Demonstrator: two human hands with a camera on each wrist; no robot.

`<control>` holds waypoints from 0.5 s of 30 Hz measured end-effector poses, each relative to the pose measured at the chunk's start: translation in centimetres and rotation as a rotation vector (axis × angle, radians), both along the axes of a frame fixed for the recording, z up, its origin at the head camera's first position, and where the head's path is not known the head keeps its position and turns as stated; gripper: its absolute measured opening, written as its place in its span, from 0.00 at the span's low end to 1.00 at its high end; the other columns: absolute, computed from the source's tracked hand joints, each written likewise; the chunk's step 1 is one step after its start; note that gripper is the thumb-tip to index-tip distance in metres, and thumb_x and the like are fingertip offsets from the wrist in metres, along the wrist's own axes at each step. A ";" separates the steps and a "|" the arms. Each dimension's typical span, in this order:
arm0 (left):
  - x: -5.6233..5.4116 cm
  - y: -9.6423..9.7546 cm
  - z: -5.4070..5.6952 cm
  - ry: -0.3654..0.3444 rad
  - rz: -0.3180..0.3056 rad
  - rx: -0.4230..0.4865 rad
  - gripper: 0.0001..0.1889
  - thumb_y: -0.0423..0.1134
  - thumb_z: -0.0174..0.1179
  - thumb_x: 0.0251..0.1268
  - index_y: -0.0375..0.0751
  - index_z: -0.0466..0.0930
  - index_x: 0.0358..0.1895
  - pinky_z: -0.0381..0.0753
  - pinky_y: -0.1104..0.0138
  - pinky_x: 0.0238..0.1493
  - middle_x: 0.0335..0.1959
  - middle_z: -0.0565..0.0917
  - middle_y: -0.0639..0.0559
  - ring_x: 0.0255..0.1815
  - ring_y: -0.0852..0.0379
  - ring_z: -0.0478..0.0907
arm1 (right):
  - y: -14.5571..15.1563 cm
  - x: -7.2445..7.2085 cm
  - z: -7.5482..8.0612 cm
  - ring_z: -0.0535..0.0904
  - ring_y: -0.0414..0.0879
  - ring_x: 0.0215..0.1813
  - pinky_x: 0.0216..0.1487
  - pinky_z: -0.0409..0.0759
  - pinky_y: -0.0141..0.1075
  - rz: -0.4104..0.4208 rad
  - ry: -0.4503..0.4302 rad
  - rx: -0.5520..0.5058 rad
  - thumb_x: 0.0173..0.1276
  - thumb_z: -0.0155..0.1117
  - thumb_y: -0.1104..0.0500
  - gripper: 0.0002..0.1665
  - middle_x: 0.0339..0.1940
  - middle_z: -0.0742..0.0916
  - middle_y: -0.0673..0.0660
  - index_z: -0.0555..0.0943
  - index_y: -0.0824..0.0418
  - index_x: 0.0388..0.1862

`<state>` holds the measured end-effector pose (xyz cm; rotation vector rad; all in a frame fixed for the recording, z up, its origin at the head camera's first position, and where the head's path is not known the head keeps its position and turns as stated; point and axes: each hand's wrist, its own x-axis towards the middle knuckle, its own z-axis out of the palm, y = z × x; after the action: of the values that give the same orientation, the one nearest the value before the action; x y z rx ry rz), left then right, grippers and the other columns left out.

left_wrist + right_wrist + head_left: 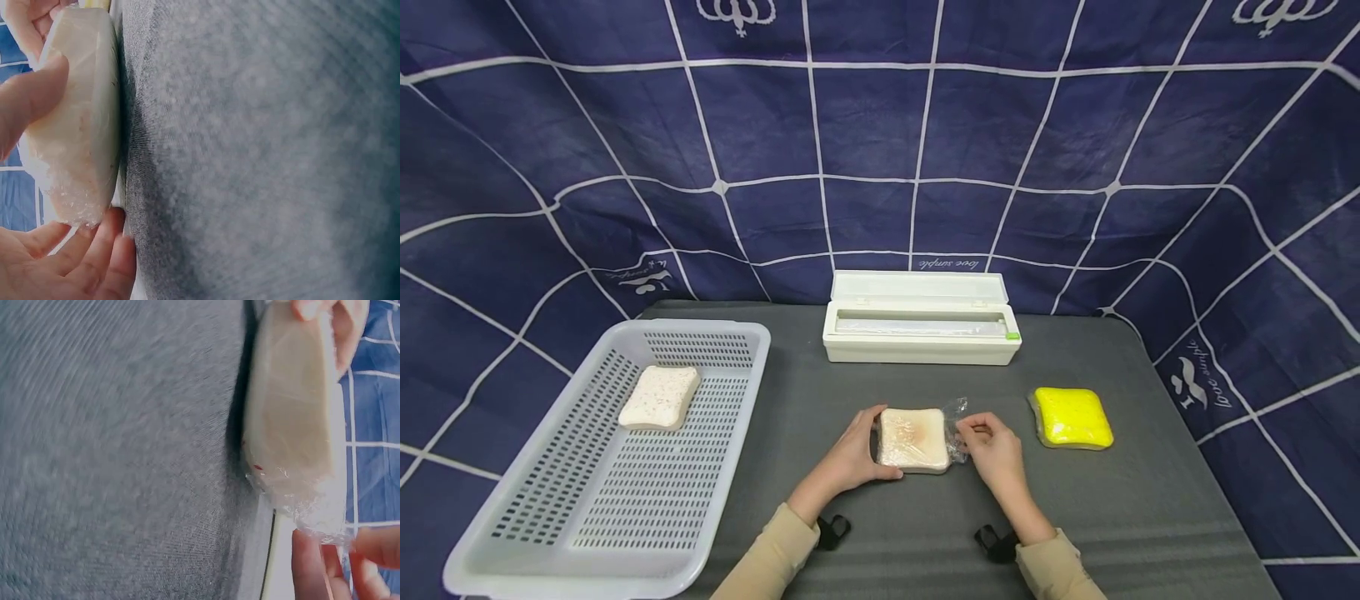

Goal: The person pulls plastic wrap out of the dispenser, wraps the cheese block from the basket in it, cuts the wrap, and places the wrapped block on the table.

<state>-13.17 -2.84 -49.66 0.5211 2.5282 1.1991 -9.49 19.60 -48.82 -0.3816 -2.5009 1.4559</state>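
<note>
A toast-like bread slice (913, 439) with a browned middle lies on the grey table, covered in clear plastic wrap (957, 429). My left hand (859, 454) holds its left side, thumb at the near edge and fingers at the far left corner. In the left wrist view that thumb (37, 94) lies against the wrapped slice (84, 125). On the other side, my right hand (992, 450) pinches the loose film sticking out past the slice's right edge. The right wrist view shows the crinkled film (325, 528) between thumb and fingers.
A yellow wrapped slice (1072, 418) lies to the right. Behind stands a white cling film box (921, 348), its lid raised and the roll showing. At left, a pale plastic basket (751, 392) holds a speckled bread slice (658, 398). Blue checked cloth (880, 217) hangs behind the table.
</note>
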 end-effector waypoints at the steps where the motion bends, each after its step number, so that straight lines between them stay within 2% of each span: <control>1: 0.0 0.0 0.0 0.008 0.002 -0.003 0.55 0.44 0.80 0.43 0.34 0.55 0.74 0.75 0.49 0.59 0.57 0.71 0.40 0.61 0.43 0.73 | 0.1 0.0 0.0 0.86 0.37 0.29 0.26 0.83 0.32 -0.014 -0.012 -0.054 0.67 0.66 0.61 0.06 0.34 0.90 0.62 0.82 0.64 0.37; 6: 0.0 0.0 0.1 0.041 0.011 -0.019 0.53 0.42 0.80 0.43 0.33 0.57 0.73 0.78 0.52 0.54 0.54 0.72 0.42 0.57 0.46 0.74 | 0.5 0.1 -0.1 0.88 0.37 0.36 0.33 0.85 0.30 -0.037 -0.039 -0.258 0.71 0.63 0.59 0.10 0.47 0.88 0.67 0.79 0.67 0.40; 8: 0.1 0.0 0.1 0.041 0.014 -0.017 0.53 0.41 0.80 0.43 0.32 0.58 0.73 0.79 0.54 0.52 0.53 0.72 0.43 0.55 0.47 0.74 | 0.4 0.0 0.0 0.89 0.42 0.41 0.37 0.86 0.31 -0.038 -0.033 -0.322 0.71 0.63 0.59 0.12 0.51 0.86 0.70 0.78 0.70 0.40; 13: 0.2 0.0 0.3 0.031 0.021 -0.017 0.52 0.40 0.80 0.43 0.32 0.59 0.72 0.80 0.59 0.49 0.52 0.72 0.44 0.52 0.50 0.74 | -0.6 -0.2 0.4 0.83 0.53 0.59 0.50 0.83 0.34 -0.057 -0.051 -0.416 0.70 0.63 0.63 0.10 0.58 0.83 0.67 0.79 0.71 0.42; 15: 0.2 0.1 0.3 0.035 0.023 -0.029 0.51 0.41 0.80 0.43 0.32 0.60 0.72 0.79 0.59 0.48 0.51 0.72 0.44 0.51 0.51 0.74 | -1.3 -0.1 0.4 0.80 0.54 0.63 0.54 0.82 0.34 -0.056 -0.039 -0.404 0.70 0.63 0.63 0.10 0.59 0.84 0.65 0.79 0.71 0.42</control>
<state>-13.01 -2.76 -49.32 0.5126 2.5836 1.1695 -9.58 18.25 -48.42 -0.5462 -2.1914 1.9461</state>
